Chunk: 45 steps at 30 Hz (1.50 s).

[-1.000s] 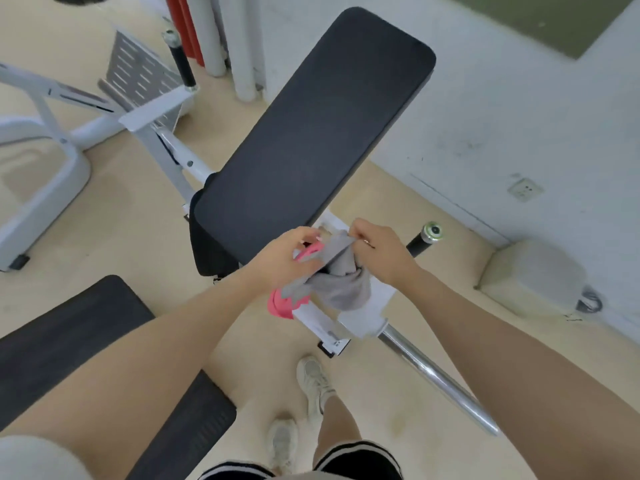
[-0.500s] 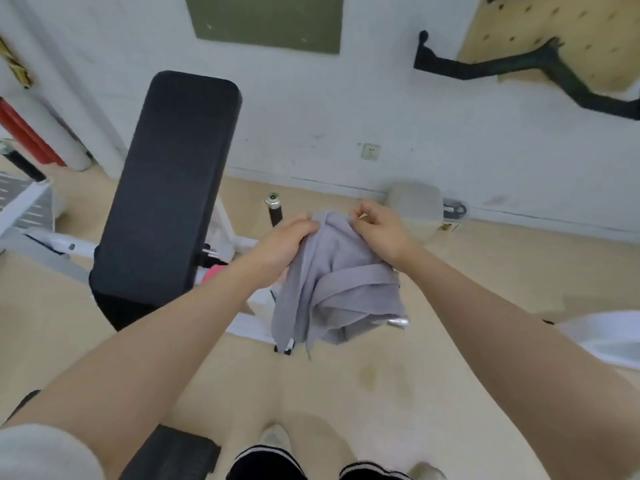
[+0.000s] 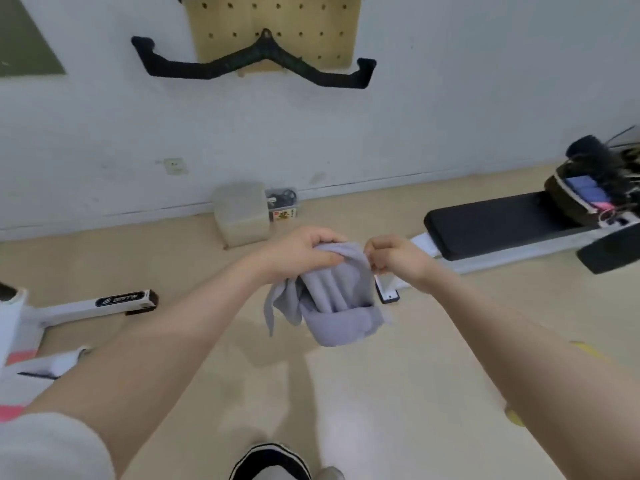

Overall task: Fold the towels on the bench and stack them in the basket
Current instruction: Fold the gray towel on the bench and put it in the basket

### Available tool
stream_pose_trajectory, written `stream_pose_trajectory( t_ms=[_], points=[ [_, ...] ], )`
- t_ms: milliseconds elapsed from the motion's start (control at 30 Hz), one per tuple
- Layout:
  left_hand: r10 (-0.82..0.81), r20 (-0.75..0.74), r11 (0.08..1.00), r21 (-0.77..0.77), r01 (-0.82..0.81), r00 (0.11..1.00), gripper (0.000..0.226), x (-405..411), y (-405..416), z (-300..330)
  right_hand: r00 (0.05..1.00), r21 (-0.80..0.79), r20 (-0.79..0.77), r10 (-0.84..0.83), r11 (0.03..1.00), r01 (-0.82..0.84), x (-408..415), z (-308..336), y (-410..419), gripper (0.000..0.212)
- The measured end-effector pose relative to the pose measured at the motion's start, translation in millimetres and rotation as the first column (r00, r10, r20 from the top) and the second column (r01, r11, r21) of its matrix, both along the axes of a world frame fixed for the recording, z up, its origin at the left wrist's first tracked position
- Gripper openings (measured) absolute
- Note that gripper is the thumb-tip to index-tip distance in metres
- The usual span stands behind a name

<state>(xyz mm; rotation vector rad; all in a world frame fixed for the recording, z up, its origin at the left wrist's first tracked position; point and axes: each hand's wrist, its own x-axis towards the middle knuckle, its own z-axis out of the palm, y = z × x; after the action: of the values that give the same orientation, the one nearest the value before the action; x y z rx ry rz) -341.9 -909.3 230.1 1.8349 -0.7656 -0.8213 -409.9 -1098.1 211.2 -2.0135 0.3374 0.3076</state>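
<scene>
View swung right since earlier frames: upright black pad gone, flat bench w/ basket now in shot. Grey towel [image 3: 332, 299] hangs bunched in mid-air over floor, centre. L hand [image 3: 301, 252] grips its top edge, fingers curled over cloth; R hand [image 3: 398, 259] pinches top corner just beside. Far right: black bench [image 3: 491, 225], basket [image 3: 588, 195] on its far end holding folded towels. Far wall: pegboard [image 3: 273, 26] w/ black bar.
</scene>
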Motion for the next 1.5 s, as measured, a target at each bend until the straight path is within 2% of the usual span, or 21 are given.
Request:
stream_pose_trajectory(
  t_ms=[33,167,300,400,467,533,600,733,833,933,1033,1100,1200,1233,1300,1367,1467,1500],
  points=[
    [-0.079,0.034,0.996,0.034,0.077,0.996,0.029,-0.8,-26.9,3.6,1.0,0.045,0.0,-0.026,0.999,0.026,-6.7,3.2,-23.7,0.009],
    [-0.319,0.089,0.944,0.123,0.307,0.944,0.036,3.0,-131.5,12.2,0.978,0.153,0.101,-0.185,0.974,0.168,-23.1,6.8,-106.5,0.028],
    [-0.423,0.159,0.905,0.117,0.408,0.892,0.025,16.2,-228.0,15.0,0.985,0.27,0.106,-0.138,0.957,0.105,-23.1,11.4,-183.6,0.041],
    [-0.34,0.287,0.939,0.056,0.339,0.895,0.003,42.7,-297.5,3.7,0.986,0.385,0.096,-0.137,0.919,0.09,-7.0,9.0,-246.1,0.045],
    [-0.307,0.292,0.949,0.022,0.314,0.906,0.008,61.6,-341.6,-2.9,0.983,0.422,0.091,-0.157,0.9,0.105,10.5,1.7,-288.7,0.052],
    [-0.299,0.225,0.95,-0.022,0.312,0.927,0.016,78.2,-385.2,-2.1,0.981,0.45,0.06,-0.187,0.882,0.141,30.8,0.0,-331.4,0.062],
    [-0.29,0.185,0.953,-0.034,0.301,0.939,0.022,94.7,-427.2,3.9,0.98,0.449,0.047,-0.192,0.881,0.151,50.7,3.6,-373.7,0.05],
    [-0.24,0.197,0.969,-0.014,0.247,0.951,0.03,126.5,-503.4,17.2,0.979,0.387,0.08,-0.187,0.911,0.142,83.1,18.3,-450.4,0.03],
    [-0.149,0.266,0.987,-0.012,0.158,0.953,0.032,144.7,-554.4,20.0,0.954,0.309,0.124,-0.272,0.924,0.224,100.7,23.1,-495.5,0.01],
    [-0.013,0.277,1.0,-0.013,0.017,0.961,0.033,159.3,-601.1,17.7,0.889,0.121,0.255,-0.379,0.925,0.36,121.3,12.7,-545.7,0.017],
    [0.145,0.15,0.986,-0.107,-0.13,0.978,0.03,170.6,-647.5,14.2,0.829,0.047,0.302,-0.47,0.876,0.48,137.1,-3.4,-603.7,0.021],
    [0.182,0.06,0.975,-0.138,-0.172,0.981,0.028,173.9,-679.6,10.2,0.885,0.091,0.234,-0.403,0.915,0.393,144.1,-16.5,-641.8,0.012],
    [0.129,-0.013,0.983,-0.126,-0.13,0.992,0.023,173.4,-731.5,-0.4,0.965,0.099,0.215,-0.151,0.986,0.132,159.0,-29.9,-695.5,0.042],
    [0.108,-0.051,0.985,-0.13,-0.114,0.993,0.021,173.5,-749.0,-3.6,0.974,0.11,0.214,-0.078,0.992,0.055,166.5,-31.1,-712.2,0.045],
    [0.109,-0.112,0.982,-0.14,-0.125,0.988,0.02,173.5,-783.9,-10.5,0.986,0.169,0.163,0.04,0.983,-0.068,179.4,-29.2,-742.6,0.035],
    [0.153,-0.111,0.977,-0.13,-0.167,0.982,0.018,172.7,-813.7,-13.9,0.987,0.183,0.145,0.065,0.979,-0.091,186.8,-30.0,-770.2,0.024],
    [0.241,-0.142,0.959,-0.119,-0.258,0.96,0.016,172.7,-844.3,-18.3,0.991,0.086,0.125,0.054,0.994,-0.065,191.9,-39.7,-808.4,0.006],
    [0.271,-0.162,0.949,-0.123,-0.292,0.949,0.017,173.2,-850.6,-20.3,0.993,0.048,0.101,0.063,0.997,-0.068,193.8,-45.4,-821.2,0.009]
  ],
)
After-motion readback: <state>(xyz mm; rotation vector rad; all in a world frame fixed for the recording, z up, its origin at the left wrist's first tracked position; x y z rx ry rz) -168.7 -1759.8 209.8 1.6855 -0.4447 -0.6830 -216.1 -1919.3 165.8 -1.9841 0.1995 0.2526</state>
